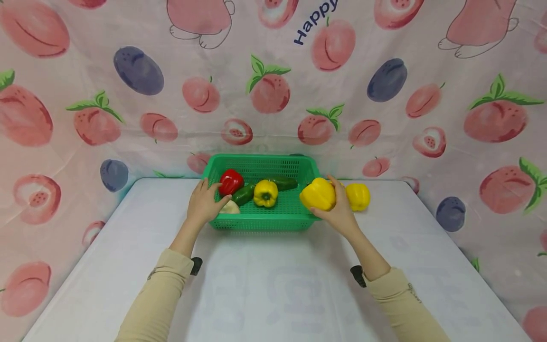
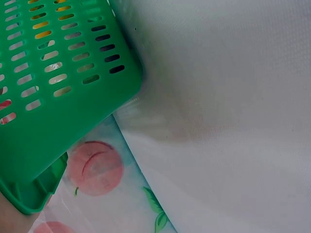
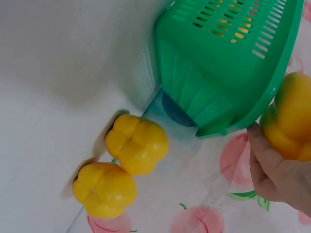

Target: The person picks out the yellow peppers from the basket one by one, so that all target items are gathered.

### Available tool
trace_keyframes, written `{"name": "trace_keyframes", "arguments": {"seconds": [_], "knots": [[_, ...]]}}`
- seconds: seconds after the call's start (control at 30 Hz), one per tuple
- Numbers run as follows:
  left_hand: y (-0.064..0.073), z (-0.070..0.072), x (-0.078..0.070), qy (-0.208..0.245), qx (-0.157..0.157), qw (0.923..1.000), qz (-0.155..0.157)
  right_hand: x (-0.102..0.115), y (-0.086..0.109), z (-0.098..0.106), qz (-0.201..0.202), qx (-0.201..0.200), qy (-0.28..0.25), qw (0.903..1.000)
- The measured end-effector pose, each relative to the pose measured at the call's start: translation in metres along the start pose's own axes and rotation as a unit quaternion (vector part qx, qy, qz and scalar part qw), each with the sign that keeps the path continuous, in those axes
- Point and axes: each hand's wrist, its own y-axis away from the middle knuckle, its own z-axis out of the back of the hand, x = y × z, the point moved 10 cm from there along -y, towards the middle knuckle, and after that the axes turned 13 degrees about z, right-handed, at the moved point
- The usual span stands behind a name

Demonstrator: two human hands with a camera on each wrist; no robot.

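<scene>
My right hand [image 1: 342,213] grips a yellow bell pepper [image 1: 318,194] over the right end of a green plastic basket [image 1: 265,222]. At the basket's left rim, my left hand [image 1: 202,202] holds on, its thumb and forefinger reaching inside. Within the basket are a red bell pepper [image 1: 232,181], another yellow bell pepper [image 1: 265,194], two long dark green vegetables [image 1: 283,183] and a pale round item [image 1: 231,207], partly hidden by the left thumb. The right wrist view shows the gripped pepper at its right edge, close to the basket rim.
Two more yellow bell peppers [image 3: 137,144] sit side by side on the white table [image 1: 273,285], to the right of the basket. A fruit-printed cloth [image 1: 273,128] hangs behind and along both sides of the table.
</scene>
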Motion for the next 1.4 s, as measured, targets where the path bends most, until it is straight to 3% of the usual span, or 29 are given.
{"name": "trace_keyframes", "arguments": {"seconds": [0.43, 0.97, 1.4], "knots": [[0.002, 0.0, -0.001, -0.006, -0.002, 1.0, -0.001, -0.013, 0.002, 0.016, -0.031, 0.003, 0.041, 0.9987], [0.002, 0.0, -0.001, -0.008, -0.003, 1.0, -0.002, -0.023, 0.001, 0.043, -0.018, -0.032, 0.056, 0.9978], [0.0, -0.001, 0.0, -0.008, 0.001, 1.0, -0.001, -0.038, 0.002, 0.051, -0.037, -0.013, 0.088, 0.9954]]}}
